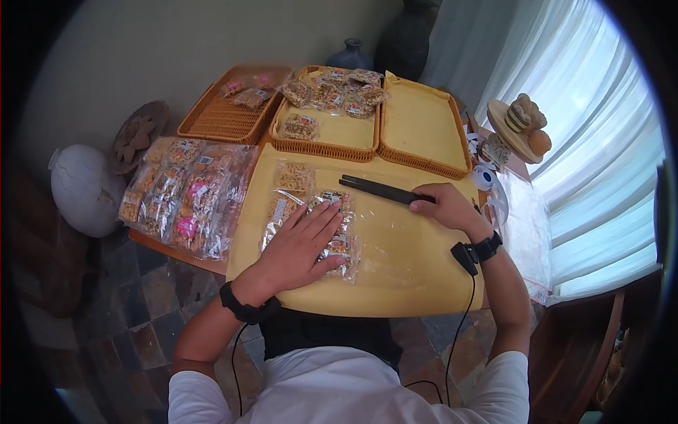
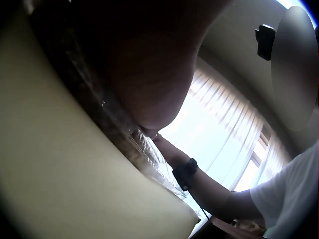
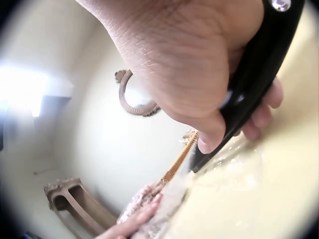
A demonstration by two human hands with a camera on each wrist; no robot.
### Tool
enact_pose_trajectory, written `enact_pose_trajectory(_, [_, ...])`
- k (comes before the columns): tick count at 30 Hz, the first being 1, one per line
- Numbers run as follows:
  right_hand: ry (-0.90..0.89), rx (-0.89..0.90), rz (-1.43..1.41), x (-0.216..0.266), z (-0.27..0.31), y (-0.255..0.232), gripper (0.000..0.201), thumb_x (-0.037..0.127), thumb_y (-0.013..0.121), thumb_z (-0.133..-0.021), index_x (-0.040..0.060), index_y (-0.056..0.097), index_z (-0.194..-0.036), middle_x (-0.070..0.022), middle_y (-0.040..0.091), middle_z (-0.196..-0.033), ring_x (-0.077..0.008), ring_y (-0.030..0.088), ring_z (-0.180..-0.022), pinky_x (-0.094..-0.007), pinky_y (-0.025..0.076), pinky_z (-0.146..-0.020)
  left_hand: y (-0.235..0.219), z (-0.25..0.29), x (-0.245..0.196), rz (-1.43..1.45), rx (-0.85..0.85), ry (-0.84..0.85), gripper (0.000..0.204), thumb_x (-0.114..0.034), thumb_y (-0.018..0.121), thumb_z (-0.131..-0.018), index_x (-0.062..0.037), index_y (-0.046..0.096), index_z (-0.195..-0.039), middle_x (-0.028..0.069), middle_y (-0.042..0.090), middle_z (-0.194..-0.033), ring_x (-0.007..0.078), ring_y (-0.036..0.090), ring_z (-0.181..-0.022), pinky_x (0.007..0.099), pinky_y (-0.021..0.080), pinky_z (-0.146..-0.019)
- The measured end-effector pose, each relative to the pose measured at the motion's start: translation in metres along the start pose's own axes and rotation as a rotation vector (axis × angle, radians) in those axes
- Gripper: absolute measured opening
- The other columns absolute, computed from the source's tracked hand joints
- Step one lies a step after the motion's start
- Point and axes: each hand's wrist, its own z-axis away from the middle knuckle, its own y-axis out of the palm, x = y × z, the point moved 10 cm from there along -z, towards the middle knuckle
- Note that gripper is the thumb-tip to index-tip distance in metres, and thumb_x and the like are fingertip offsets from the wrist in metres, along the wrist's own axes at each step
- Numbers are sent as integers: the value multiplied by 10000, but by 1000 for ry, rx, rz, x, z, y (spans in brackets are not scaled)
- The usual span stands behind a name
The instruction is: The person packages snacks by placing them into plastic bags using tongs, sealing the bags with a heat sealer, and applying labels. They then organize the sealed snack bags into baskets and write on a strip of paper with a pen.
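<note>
My left hand [image 1: 300, 244] lies flat on a clear plastic bag of puffed-grain snack packs [image 1: 282, 208], fingers straight and spread over the packs. More of the packs show beyond and beside the fingers. My right hand [image 1: 448, 205] grips one end of a long, narrow black tool [image 1: 374, 189], which points left above the bag's unfilled plastic. In the right wrist view, a silver rivet [image 3: 280, 5] shows on the tool, with thumb and fingers wrapped around the black body; its exact kind I cannot tell. The left wrist view is mostly dark, showing the bag's shiny edge [image 2: 144, 149] beneath the palm.
Behind the yellow tabletop [image 1: 409, 283] stand three wicker baskets: one holding a few packs [image 1: 251, 97], one with several packs [image 1: 328, 95], one lined in yellow [image 1: 420, 120]. Filled bags [image 1: 191, 194] lie at left. A white roll [image 1: 484, 178] and decorative stand [image 1: 519, 127] are at right.
</note>
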Motion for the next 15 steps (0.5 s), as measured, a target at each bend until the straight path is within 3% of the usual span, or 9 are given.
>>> enact_pose_trajectory(1, [-219, -104, 112, 22, 1, -4, 339, 250, 791, -969, -8, 743, -1183, -138, 752, -968, -281, 714, -878, -391, 553, -818, -1, 2, -2, -3, 1, 29, 803, -564, 544, -1071, 9, 419, -1619, 188, 366, -1727, 345, 331, -1607, 538, 199, -1321])
enact_pose_trajectory(2, [-227, -104, 112, 22, 2, -3, 339, 250, 791, -969, -8, 743, -1183, -138, 752, -968, -281, 714, -878, -391, 553, -818, -4, 5, -2, -7, 2, 54, 807, -582, 548, -1063, 4, 441, -1607, 182, 393, -1713, 334, 343, -1602, 534, 208, -1321])
enact_pose_trajectory(4, [-278, -48, 184, 35, 11, 5, 458, 259, 810, -934, -14, 701, -1285, -195, 722, -1082, -395, 690, -1006, -451, 545, -904, -9, 11, 1, 30, 25, 68, 803, -574, 555, -1062, -2, 438, -1612, 179, 391, -1715, 335, 345, -1601, 534, 211, -1320])
enact_pose_trajectory(15, [-307, -147, 212, 54, 32, 19, 333, 205, 781, -924, 41, 719, -1207, -127, 686, -1033, -355, 693, -974, -453, 569, -852, -13, 12, -1, 55, 45, 97, 839, -564, 596, -1045, -5, 400, -1638, 197, 348, -1736, 357, 330, -1612, 538, 195, -1323])
